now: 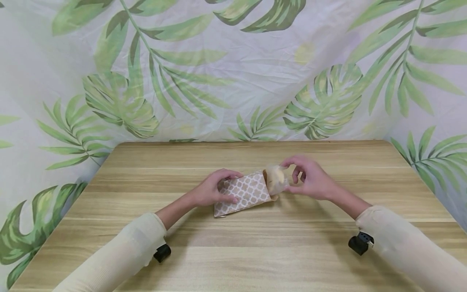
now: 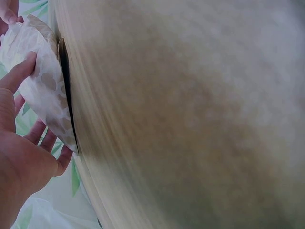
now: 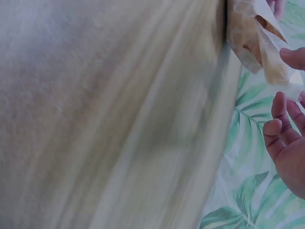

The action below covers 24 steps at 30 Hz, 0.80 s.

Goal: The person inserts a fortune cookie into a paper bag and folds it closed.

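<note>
A tan paper bag (image 1: 251,190) with a white lattice pattern lies at a slant over the table, its mouth facing right. My left hand (image 1: 209,190) grips its closed end, thumb on the near side and fingers on the far side; the left wrist view shows the thumb across the bag's face (image 2: 47,90). Out of the mouth sticks a translucent plastic packet (image 1: 277,180) with something pale yellow inside, too blurred to name. My right hand (image 1: 313,178) pinches the packet's outer end. In the right wrist view the packet (image 3: 275,69) is partly inside the bag.
The wood-grain table (image 1: 248,259) spreads around both hands, its far edge against a leaf-print cloth (image 1: 189,81). A black wrist camera (image 1: 163,253) hangs under the left sleeve, and another black camera (image 1: 359,243) under the right one.
</note>
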Tool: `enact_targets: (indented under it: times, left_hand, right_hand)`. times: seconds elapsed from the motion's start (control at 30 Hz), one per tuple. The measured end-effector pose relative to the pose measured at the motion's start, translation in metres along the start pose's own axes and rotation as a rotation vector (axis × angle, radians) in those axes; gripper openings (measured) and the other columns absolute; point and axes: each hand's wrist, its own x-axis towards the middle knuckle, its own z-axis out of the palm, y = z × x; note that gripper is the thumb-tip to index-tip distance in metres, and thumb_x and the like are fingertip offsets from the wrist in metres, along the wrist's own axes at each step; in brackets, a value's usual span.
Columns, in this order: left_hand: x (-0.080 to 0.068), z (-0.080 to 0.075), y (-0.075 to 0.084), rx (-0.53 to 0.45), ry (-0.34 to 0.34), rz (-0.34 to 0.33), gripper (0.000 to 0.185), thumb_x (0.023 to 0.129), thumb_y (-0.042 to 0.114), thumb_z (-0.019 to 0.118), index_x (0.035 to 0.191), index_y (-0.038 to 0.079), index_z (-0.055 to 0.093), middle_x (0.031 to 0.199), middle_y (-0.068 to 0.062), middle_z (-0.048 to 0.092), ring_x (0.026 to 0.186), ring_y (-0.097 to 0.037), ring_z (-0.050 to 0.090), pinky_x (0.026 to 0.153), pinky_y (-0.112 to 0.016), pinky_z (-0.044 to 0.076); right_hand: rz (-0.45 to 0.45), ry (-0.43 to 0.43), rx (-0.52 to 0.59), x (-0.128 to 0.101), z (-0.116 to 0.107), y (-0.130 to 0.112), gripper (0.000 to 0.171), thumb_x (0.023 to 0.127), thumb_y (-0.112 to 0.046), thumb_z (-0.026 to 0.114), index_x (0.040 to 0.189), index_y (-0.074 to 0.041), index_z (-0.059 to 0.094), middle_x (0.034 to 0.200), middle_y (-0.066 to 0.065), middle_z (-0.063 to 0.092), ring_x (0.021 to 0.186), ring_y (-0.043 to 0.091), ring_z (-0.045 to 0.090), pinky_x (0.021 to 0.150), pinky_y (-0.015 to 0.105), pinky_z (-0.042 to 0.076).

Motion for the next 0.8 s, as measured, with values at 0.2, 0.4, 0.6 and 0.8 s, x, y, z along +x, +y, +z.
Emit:
enact_targets:
  times: [0.2,0.4,0.6,0.8]
  left_hand:
    - [0.0001,0.0002,0.0001,-0.001,0.001,-0.003,0.069,0.074,0.008,0.093,0.136,0.000,0.063,0.131,-0.015,0.065,0.122,-0.031,0.057,0.109,-0.050,0.044]
    - [-0.0003,0.0000,0.0012,-0.003,0.001,-0.003,0.069,0.074,0.008,0.093,0.136,-0.001,0.063,0.130,-0.015,0.065,0.121,-0.031,0.057,0.109,-0.051,0.045]
    - [-0.0007,0.0002,0.0002,-0.003,-0.001,0.002,0.070,0.074,0.008,0.093,0.136,-0.001,0.062,0.131,-0.016,0.065,0.122,-0.032,0.057,0.109,-0.051,0.045]
    - [-0.0007,0.0004,-0.0008,0.012,0.008,0.025,0.069,0.075,0.010,0.093,0.136,-0.001,0.062,0.130,-0.016,0.065,0.120,-0.033,0.058,0.108,-0.051,0.045]
  right_hand:
    - [-0.051,-0.019,-0.015,-0.0028,0.0051,-0.0009,0.055,0.069,0.007,0.090,0.118,0.000,0.067,0.104,0.017,0.063,0.068,0.015,0.058,0.051,0.023,0.043]
    - [-0.079,-0.031,-0.012,-0.0035,0.0047,-0.0013,0.053,0.070,0.005,0.090,0.117,0.000,0.067,0.101,0.014,0.063,0.068,0.015,0.058,0.051,0.024,0.044]
    - [-0.088,-0.042,-0.008,-0.0033,0.0035,-0.0018,0.051,0.070,0.003,0.091,0.116,0.000,0.067,0.102,0.010,0.064,0.067,0.016,0.059,0.052,0.025,0.045]
    - [-0.045,-0.057,-0.019,-0.0032,0.0025,-0.0035,0.051,0.071,0.003,0.091,0.115,0.000,0.068,0.101,0.010,0.065,0.067,0.015,0.058,0.056,0.026,0.046]
